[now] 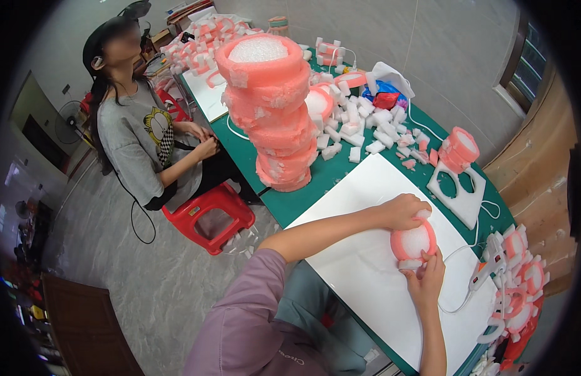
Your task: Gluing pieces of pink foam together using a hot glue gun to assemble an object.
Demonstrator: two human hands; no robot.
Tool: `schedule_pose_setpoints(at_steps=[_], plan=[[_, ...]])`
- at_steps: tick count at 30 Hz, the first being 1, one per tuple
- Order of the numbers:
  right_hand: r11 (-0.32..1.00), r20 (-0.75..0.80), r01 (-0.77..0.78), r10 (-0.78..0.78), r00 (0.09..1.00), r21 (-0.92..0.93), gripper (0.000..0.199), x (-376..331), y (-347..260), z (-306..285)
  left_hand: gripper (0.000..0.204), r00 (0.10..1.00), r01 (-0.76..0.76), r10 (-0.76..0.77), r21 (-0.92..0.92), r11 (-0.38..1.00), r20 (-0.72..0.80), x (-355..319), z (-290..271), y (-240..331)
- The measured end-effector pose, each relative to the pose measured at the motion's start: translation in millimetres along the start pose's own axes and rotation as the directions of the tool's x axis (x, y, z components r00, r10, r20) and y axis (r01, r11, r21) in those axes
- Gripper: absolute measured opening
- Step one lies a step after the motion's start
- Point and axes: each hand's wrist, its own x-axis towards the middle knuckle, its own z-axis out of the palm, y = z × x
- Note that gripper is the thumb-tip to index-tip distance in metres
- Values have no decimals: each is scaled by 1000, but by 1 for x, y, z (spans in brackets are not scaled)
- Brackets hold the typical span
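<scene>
On a white board (359, 250) in front of me lies a round pink foam ring (433, 237) with a white foam centre (414, 242). My left hand (408, 212) is closed at its far edge, fingers curled by a small white foam block (422, 214). At the near right edge my right hand (428, 277) grips the ring between thumb and fingers. Next to that thumb, a second white foam block (410, 265) sits against the ring's near side. The fingertips of my left hand are partly hidden.
A tall stack of pink foam rings (274, 119) stands left of the board on the green table (281, 203). Loose white foam blocks (353, 125) lie beyond. At right are a cut-out foam sheet (453, 194) and a power strip (488, 271). A person (137, 125) sits at left.
</scene>
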Motion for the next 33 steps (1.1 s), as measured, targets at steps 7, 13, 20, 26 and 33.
schedule_pose_setpoints(at_steps=[7, 13, 20, 26, 33], plan=[[999, -60, 19, -21, 998, -29, 56, -3, 7, -5, 37, 999, -39, 39, -15, 999, 11, 8, 7, 2], [990, -63, 94, -100, 993, -102, 59, 13, -6, -6, 41, 997, 70, -71, 29, 997, 34, -1, -8, 1], [990, -42, 119, -122, 992, -70, 62, 4, 0, -16, 45, 980, 161, -160, 0, 987, 117, 8, -6, 18], [994, 0, 96, -96, 995, -46, 60, 2, -1, -11, 44, 979, 163, -165, 29, 986, 118, 4, -9, 16], [995, -7, 96, -97, 995, -36, 62, 8, 1, -12, 42, 983, 150, -152, 22, 988, 99, 9, -9, 11]])
